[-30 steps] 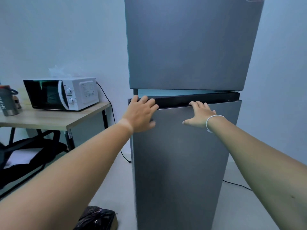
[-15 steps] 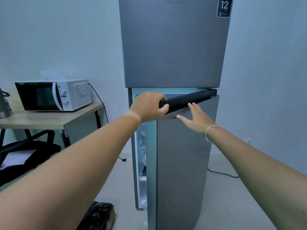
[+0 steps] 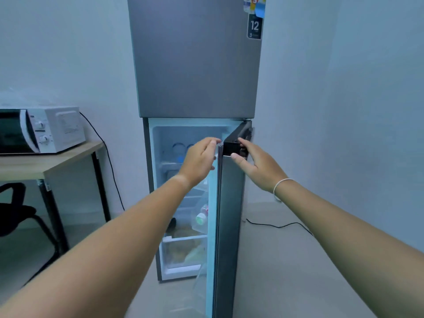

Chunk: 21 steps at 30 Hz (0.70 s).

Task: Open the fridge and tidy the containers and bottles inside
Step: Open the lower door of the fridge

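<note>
The grey fridge (image 3: pixel 195 65) stands ahead with its lower door (image 3: pixel 229 214) swung open, edge-on to me. My right hand (image 3: pixel 257 166) grips the black handle strip (image 3: pixel 231 149) at the door's top from the outer side. My left hand (image 3: pixel 202 159) holds the door's inner edge at the same height. Inside, blue-rimmed containers (image 3: pixel 177 148) sit on the top shelf, partly hidden by my left hand. Small bottles (image 3: pixel 201 218) with a green cap and a pink cap rest in the door rack. A clear drawer (image 3: pixel 183 251) with food is at the bottom.
A white microwave (image 3: pixel 46 129) sits on a wooden table (image 3: pixel 46 166) to the left, with a black chair (image 3: pixel 18 212) under it. A black cable (image 3: pixel 275 226) runs across the floor right of the fridge. Walls close in on both sides.
The lower door has swung from closed to wide open. My left hand moved from the handle's top to the inner edge, and my right hand now grips the handle.
</note>
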Each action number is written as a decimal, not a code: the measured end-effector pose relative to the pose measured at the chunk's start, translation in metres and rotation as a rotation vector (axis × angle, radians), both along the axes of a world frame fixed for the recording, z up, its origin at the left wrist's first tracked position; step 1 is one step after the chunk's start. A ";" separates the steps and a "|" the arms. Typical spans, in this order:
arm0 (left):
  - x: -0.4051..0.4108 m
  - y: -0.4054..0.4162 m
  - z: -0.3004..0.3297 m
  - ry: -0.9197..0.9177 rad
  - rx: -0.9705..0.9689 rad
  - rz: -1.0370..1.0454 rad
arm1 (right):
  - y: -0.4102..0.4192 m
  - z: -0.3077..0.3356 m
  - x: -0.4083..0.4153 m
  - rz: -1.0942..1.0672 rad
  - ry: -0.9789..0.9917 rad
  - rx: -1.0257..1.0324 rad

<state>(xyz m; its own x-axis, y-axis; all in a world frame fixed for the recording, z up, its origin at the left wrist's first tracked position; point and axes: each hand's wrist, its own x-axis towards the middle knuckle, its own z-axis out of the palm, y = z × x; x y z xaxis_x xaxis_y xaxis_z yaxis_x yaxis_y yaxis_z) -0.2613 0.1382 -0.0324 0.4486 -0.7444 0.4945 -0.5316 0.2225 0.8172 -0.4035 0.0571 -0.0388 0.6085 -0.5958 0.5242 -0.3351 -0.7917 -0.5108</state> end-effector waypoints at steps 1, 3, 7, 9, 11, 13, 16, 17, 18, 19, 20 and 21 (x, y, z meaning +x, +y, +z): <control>-0.004 0.003 -0.012 0.017 0.038 -0.007 | 0.002 0.001 -0.007 -0.020 -0.004 0.013; -0.007 0.006 -0.039 -0.026 0.114 0.027 | 0.004 0.003 -0.020 -0.055 -0.018 0.037; -0.006 0.007 -0.077 -0.344 0.323 0.080 | 0.004 0.009 -0.042 -0.131 -0.024 0.048; -0.012 0.008 -0.081 -0.560 0.392 0.114 | 0.004 0.015 -0.051 -0.185 -0.004 0.001; -0.020 0.005 -0.079 -0.691 0.389 0.152 | 0.004 0.022 -0.060 -0.241 0.027 -0.055; -0.027 0.000 -0.075 -0.742 0.377 0.136 | 0.002 0.028 -0.069 -0.302 0.076 -0.092; -0.041 -0.007 -0.074 -0.727 0.365 0.050 | -0.001 0.032 -0.081 -0.374 0.124 -0.117; -0.045 -0.010 -0.073 -0.721 0.355 0.031 | -0.002 0.032 -0.085 -0.391 0.117 -0.111; -0.050 -0.012 -0.072 -0.721 0.347 0.014 | -0.003 0.032 -0.088 -0.408 0.105 -0.104; -0.055 -0.014 -0.071 -0.723 0.341 -0.004 | -0.005 0.031 -0.092 -0.427 0.097 -0.100; -0.059 -0.015 -0.070 -0.726 0.342 -0.021 | -0.006 0.030 -0.095 -0.444 0.092 -0.100; -0.064 -0.017 -0.069 -0.730 0.343 -0.039 | -0.008 0.030 -0.100 -0.459 0.090 -0.100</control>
